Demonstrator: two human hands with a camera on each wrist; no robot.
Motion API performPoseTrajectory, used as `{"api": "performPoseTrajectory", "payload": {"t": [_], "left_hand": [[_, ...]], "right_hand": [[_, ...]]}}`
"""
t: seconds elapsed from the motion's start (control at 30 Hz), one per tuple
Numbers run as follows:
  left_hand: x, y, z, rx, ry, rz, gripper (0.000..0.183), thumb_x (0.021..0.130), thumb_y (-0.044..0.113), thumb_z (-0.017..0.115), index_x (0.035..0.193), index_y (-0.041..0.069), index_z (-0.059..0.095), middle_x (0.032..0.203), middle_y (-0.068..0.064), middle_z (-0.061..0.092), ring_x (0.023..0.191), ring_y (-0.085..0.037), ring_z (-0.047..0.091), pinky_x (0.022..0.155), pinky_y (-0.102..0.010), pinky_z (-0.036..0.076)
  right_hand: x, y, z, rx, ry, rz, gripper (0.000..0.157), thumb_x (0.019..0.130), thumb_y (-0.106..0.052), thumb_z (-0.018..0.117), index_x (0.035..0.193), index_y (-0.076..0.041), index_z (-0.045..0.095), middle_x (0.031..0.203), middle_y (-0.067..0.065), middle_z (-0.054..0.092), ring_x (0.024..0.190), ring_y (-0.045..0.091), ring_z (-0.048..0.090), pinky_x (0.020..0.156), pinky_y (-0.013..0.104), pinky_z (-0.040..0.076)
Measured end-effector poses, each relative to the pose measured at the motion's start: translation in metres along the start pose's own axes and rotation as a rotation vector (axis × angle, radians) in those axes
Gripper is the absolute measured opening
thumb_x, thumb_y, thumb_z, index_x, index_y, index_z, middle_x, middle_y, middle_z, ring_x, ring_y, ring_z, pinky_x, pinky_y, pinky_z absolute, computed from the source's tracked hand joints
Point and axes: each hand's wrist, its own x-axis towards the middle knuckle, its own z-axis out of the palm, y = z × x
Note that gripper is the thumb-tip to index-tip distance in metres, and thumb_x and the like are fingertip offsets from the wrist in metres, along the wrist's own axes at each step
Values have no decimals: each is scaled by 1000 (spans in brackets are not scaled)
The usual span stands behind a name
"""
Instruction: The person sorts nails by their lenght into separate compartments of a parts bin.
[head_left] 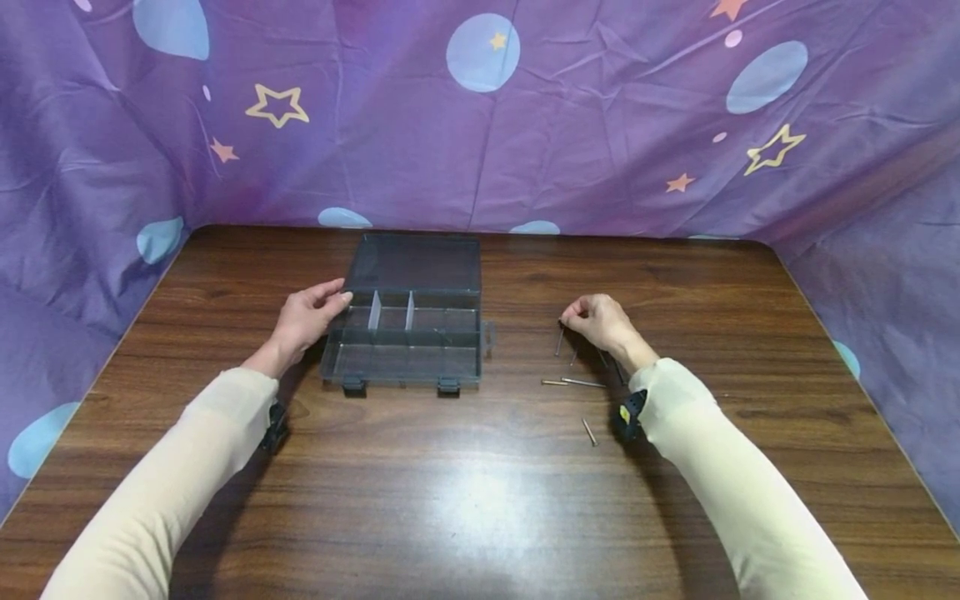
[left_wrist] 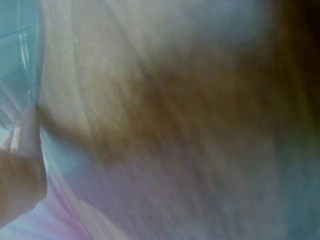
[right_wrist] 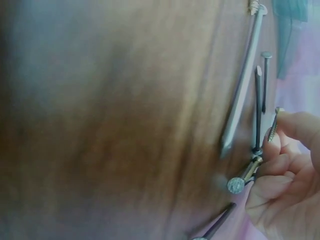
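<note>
A dark translucent compartment box (head_left: 405, 362) lies with its lid (head_left: 420, 265) folded back. My left hand (head_left: 303, 321) holds its left edge near the hinge, thumb and fingertips at the rim; in the left wrist view, the left hand (left_wrist: 22, 170) meets the clear wall. My right hand (head_left: 603, 323) is over the loose nails and screws, right of the box. Between thumb and index finger it pinches a small screw (right_wrist: 274, 125), threads showing. Close by in the right wrist view lie a long nail (right_wrist: 243, 82), a darker nail (right_wrist: 258, 107) and a brassy screw (right_wrist: 251, 170).
Two pale dividers (head_left: 409, 311) stand in the box's rear row. Nearer on the wooden table (head_left: 375, 500) lie a brassy screw (head_left: 555, 382), a silver nail (head_left: 583, 382) and a separate screw (head_left: 590, 432). A purple patterned cloth (head_left: 570, 150) hangs behind the table and along its sides.
</note>
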Motion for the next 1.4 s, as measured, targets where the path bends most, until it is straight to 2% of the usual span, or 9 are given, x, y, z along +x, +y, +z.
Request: {"api": "performPoseTrajectory", "payload": {"t": [0.17, 0.37, 0.6, 0.77, 0.87, 0.97, 1.13, 1.23, 1.4], "left_hand": [[0, 1, 0, -3, -2, -4, 54, 96, 32, 53, 142, 7, 41, 139, -18, 48, 127, -26, 46, 82, -17, 42], [2, 1, 0, 1, 4, -9, 54, 96, 32, 53, 142, 7, 41, 139, -18, 48, 127, -25, 46, 88, -23, 44], [4, 0, 0, 2, 17, -5, 53, 96, 31, 54, 141, 7, 42, 137, -18, 49, 126, -26, 47, 98, -36, 43], [4, 0, 0, 5, 20, -2, 53, 96, 31, 54, 141, 6, 42, 137, -18, 50, 126, -26, 47, 99, -36, 43], [5, -1, 0, 5, 21, 4, 53, 96, 31, 54, 141, 6, 43, 137, -19, 50, 126, -26, 48, 91, -26, 45], [4, -2, 0, 3, 22, 6, 53, 96, 31, 54, 141, 6, 43, 137, -18, 50, 125, -26, 48, 87, -22, 44], [3, -3, 0, 5, 21, 6, 53, 96, 31, 54, 141, 6, 43, 137, -19, 50, 126, -27, 47, 98, -35, 43], [3, -3, 0, 3, 22, 10, 53, 96, 31, 54, 141, 6, 43, 137, -19, 50, 126, -27, 47, 100, -38, 42], [2, -3, 0, 4, 18, 7, 53, 96, 31, 54, 141, 7, 42, 137, -18, 50, 125, -27, 48, 98, -37, 43]], "right_hand": [[1, -1, -2, 99, 19, 15, 15, 86, -4, 60, 87, 9, 66, 87, 19, 68, 69, 11, 48, 65, 21, 38], [3, -5, -4, 199, 20, 75, 20, 91, -7, 55, 94, 12, 63, 91, 18, 64, 73, 8, 46, 67, 17, 37], [4, -19, -3, 449, 4, 167, 22, 93, -8, 52, 101, 13, 56, 78, -10, 54, 65, 1, 42, 56, 17, 36], [5, -39, 1, 570, -56, 216, 23, 94, -11, 50, 106, 8, 54, 72, -15, 48, 68, 1, 40, 58, 20, 37], [7, -53, 7, 602, -76, 203, 24, 94, -12, 49, 107, 8, 54, 64, -14, 43, 62, 1, 38, 58, 20, 36], [9, -67, 14, 611, -82, 180, 25, 94, -12, 50, 108, 9, 54, 65, -14, 44, 61, 2, 39, 57, 21, 35], [14, -87, 28, 617, -75, 141, 24, 94, -9, 51, 106, 11, 56, 70, -10, 47, 54, 2, 35, 49, 18, 30], [16, -97, 37, 622, -66, 120, 22, 93, -7, 53, 103, 11, 58, 76, -7, 52, 56, 3, 36, 49, 18, 29], [17, -109, 51, 647, -37, 74, 15, 91, -2, 55, 95, 11, 61, 85, 4, 62, 74, 5, 48, 67, 16, 39]]}}
